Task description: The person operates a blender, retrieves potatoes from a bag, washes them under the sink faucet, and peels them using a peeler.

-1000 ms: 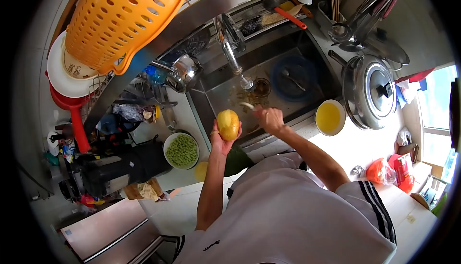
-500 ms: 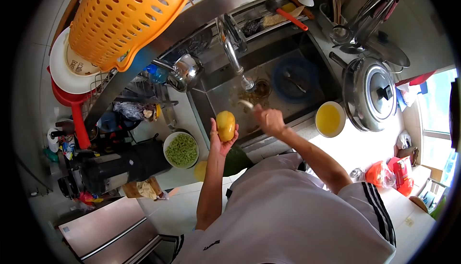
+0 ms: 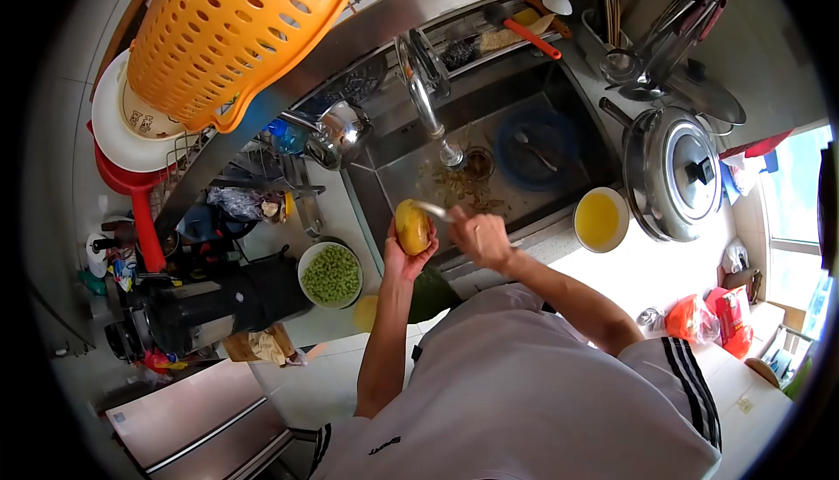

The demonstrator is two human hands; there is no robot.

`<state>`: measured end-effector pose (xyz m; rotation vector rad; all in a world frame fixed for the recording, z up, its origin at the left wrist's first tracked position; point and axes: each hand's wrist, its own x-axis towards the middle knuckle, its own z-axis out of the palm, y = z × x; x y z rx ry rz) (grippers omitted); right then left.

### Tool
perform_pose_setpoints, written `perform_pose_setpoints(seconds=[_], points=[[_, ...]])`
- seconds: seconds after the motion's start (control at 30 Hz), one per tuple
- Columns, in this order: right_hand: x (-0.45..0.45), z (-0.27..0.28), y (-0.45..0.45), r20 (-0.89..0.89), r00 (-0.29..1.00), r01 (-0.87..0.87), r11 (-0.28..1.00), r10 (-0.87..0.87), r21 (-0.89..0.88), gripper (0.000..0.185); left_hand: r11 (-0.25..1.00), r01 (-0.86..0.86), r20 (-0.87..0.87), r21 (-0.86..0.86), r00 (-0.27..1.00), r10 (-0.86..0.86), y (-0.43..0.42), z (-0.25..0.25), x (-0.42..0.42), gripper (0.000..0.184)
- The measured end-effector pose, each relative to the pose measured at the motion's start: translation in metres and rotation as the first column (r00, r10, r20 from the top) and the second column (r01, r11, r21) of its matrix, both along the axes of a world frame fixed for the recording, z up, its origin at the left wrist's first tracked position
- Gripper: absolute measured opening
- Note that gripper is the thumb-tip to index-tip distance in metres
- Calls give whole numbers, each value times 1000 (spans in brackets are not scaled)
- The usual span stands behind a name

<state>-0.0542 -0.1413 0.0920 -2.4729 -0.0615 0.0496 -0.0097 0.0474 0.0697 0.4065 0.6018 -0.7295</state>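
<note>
A yellow potato [image 3: 412,228], partly brown-skinned, rests upright in my left hand [image 3: 407,263], with the fingers curled around it over the sink's front edge. My right hand [image 3: 483,239] is closed around the handle of a silver peeler [image 3: 433,210]; its metal end reaches the potato's upper right side. Behind them, peel scraps [image 3: 459,185] lie in the steel sink [image 3: 384,185] beneath the faucet [image 3: 426,104]. A dark green vegetable [image 3: 432,295] and a round yellowish item [image 3: 365,312] sit by my left forearm.
Left of my hands stands a bowl of chopped green pieces [image 3: 329,276]. A bowl of yellow liquid [image 3: 599,220] and a lidded pot [image 3: 673,172] are on the right. A blue basin [image 3: 535,150] holds a spoon in the sink. An orange colander [image 3: 232,39] hangs over the upper left.
My right hand has moved left and slightly down, bringing the peeler from above the sink to the potato. The potato has tilted slightly in my left hand.
</note>
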Motion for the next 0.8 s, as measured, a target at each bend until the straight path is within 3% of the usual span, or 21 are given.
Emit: perform_pose_setpoints(seconds=[0.03,0.13,0.2,0.23,0.27,0.3,0.37,0.4,0.47,0.57,0.63,0.67,0.73,0.8], points=[[-3,10,12,1,1000,-26,999,26,29,27,999,26,43,-21,999,-25,5,-8,-1,51],[-1,13,19,43,994,-101,994,99,44,24,981,-95,-48,168,993,104,-8,0,0,51],[5,9,16,115,985,-138,989,132,48,24,997,-71,-35,4,997,71,6,-21,4,51],[5,-7,16,138,984,-108,994,111,-29,24,995,-57,-34,-80,998,54,12,-35,1,51],[9,-33,14,167,982,-73,992,91,-107,24,989,-60,-53,135,996,68,2,-22,-2,52],[16,-49,7,203,976,-36,982,74,-185,24,998,0,-24,62,1000,2,-2,-17,-3,51],[27,-59,-29,-77,996,-60,976,45,-210,22,991,124,38,-54,992,-122,7,-10,-12,50],[27,-48,-28,-120,993,-19,984,-2,-177,22,989,122,41,-83,992,-119,7,-7,-12,53],[26,-25,-36,-206,976,45,989,-73,-137,20,994,36,-30,-104,999,-39,10,-12,-6,52],[8,-7,3,-62,994,-99,991,94,-89,21,995,-93,-111,-24,990,90,6,-18,-3,53],[-1,15,29,20,999,-39,999,39,20,19,980,-173,-104,100,977,183,6,-27,-4,53],[2,15,26,-28,998,-61,996,59,-70,17,977,-116,-122,-180,988,95,13,-25,-7,52],[18,-41,-1,21,997,-74,986,78,-150,17,968,-23,-60,-250,998,8,13,-17,-9,51],[25,-38,-12,-31,999,-49,985,44,-163,19,961,33,-42,-274,998,-46,8,-5,-10,50]])
